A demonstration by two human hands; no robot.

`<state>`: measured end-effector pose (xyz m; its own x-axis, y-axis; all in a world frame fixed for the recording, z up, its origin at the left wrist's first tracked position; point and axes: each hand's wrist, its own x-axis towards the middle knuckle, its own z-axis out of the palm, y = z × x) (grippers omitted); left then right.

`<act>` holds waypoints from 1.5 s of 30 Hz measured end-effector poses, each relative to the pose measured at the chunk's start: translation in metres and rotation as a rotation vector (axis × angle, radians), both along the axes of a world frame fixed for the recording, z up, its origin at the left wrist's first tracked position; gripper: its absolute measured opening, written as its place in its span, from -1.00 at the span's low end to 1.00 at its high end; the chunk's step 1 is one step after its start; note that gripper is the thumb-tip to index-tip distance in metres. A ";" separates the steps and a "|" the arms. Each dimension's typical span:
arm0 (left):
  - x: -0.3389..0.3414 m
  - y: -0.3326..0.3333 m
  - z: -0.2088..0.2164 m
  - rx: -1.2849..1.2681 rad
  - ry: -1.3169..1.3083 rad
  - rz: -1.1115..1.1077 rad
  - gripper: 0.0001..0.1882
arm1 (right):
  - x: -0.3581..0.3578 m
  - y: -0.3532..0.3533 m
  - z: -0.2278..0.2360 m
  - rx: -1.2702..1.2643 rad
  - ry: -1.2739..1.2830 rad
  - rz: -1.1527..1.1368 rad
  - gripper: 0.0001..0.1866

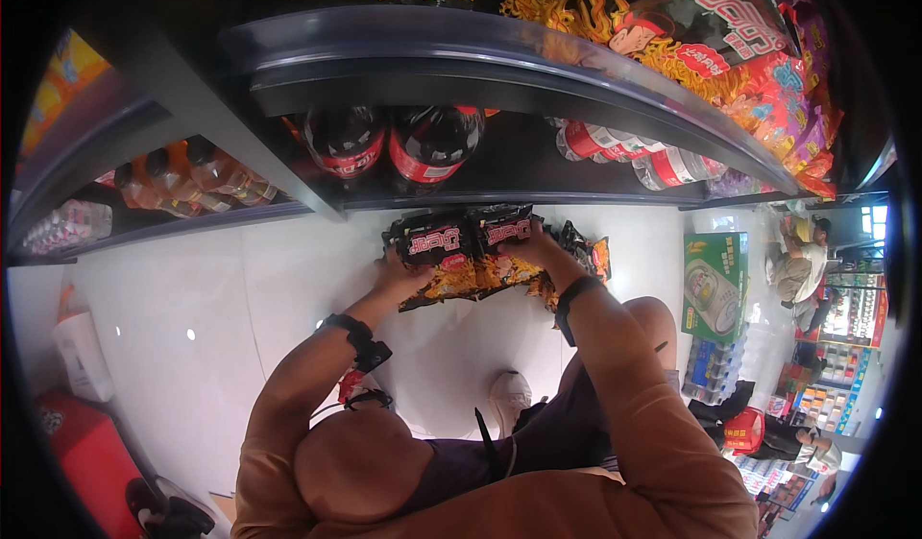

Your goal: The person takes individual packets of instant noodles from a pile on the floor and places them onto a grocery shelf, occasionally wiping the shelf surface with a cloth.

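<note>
Two black-and-yellow snack bags lie side by side, their fronts facing up, just below the bottom shelf's front edge. My left hand point(401, 278) is closed on the outer side of the left snack bag point(444, 254), thumb over its front. On the right snack bag point(501, 263), my right hand point(530, 245) grips the upper right side; some of its fingers are hidden. More crinkled black-and-orange bags point(588, 253) sit on the floor just right of my right hand, partly behind my wrist. Each of my wrists wears a black band.
Dark cola bottles point(423, 145) and red-labelled clear bottles point(672, 163) stand on the bottom shelf. Large snack bags point(711, 30) fill the shelf above, behind a clear front strip point(384, 35). A green carton point(715, 287) stands to the right. People point(802, 265) are farther off.
</note>
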<state>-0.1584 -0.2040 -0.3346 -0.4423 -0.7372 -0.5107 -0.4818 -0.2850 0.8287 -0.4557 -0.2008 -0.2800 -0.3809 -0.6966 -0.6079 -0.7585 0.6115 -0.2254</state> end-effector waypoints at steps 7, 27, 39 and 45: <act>-0.004 -0.003 -0.004 0.226 0.045 0.274 0.07 | -0.007 0.015 -0.017 -0.146 -0.043 -0.100 -0.06; 0.027 -0.028 0.122 0.154 0.536 -0.143 0.01 | 0.109 0.019 0.116 -0.306 -1.047 -0.493 -0.28; 0.078 0.001 0.337 -0.527 0.608 -0.096 -0.29 | 0.140 0.056 0.331 -1.179 -0.835 0.175 0.22; 0.107 -0.003 0.410 -0.711 0.634 -0.087 -0.46 | 0.151 0.017 0.443 -1.227 -0.850 0.172 -0.13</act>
<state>-0.0518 -0.2072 0.0756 -0.5509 -0.7339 0.3974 0.1206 0.4012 0.9080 -0.3049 -0.1841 0.1627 -0.0865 -0.9214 0.3789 -0.1830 -0.3592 -0.9152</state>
